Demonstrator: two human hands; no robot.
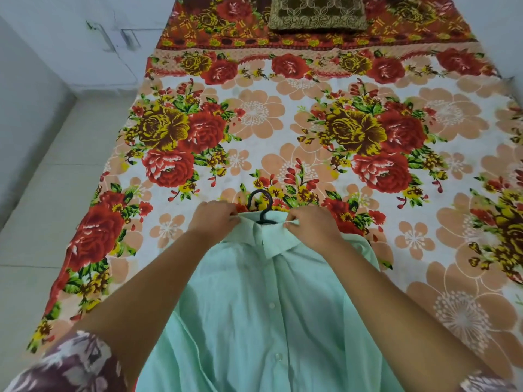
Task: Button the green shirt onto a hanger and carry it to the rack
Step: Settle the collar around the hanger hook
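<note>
A pale green shirt (pixel 263 312) lies front-up on the near part of the bed, collar away from me, with its placket buttons showing down the middle. A black hanger's hook (pixel 261 206) sticks out past the collar; the hanger's arms are hidden inside the shirt. My left hand (pixel 216 219) pinches the collar's left side. On the collar's right side, my right hand (pixel 311 224) pinches the fabric the same way. Both forearms lie over the shirt's shoulders.
The bed carries a floral sheet (pixel 297 131) in red, yellow and peach. A brown and gold patterned cushion (pixel 317 12) sits at its far end. Pale tiled floor (pixel 51 193) runs along the bed's left side, with a white wall behind.
</note>
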